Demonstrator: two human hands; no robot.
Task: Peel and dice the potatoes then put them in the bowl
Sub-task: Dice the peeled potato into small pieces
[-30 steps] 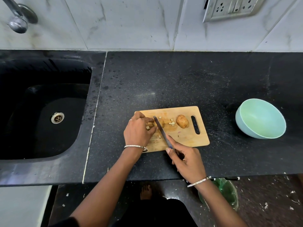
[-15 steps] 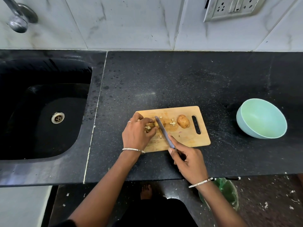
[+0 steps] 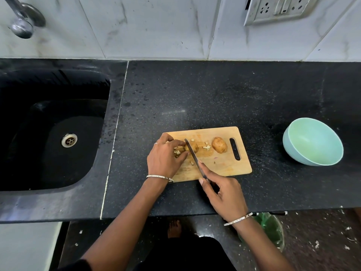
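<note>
Head view: left hand [image 3: 165, 160] pinches potato [image 3: 192, 147] under knife [image 3: 192, 153].

Handle of knife [image 3: 193, 155] hidden in right hand [image 3: 226, 195]; tap [image 3: 21, 26] cropped

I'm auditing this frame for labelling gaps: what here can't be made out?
All in the head view:
Handle of the knife: buried in the right hand; only the blade shows.
Left part of the potato being cut: under the left hand.
Upper end of the tap: cut off by the top edge.
Most of the green bin: behind the counter edge and right forearm.
</note>
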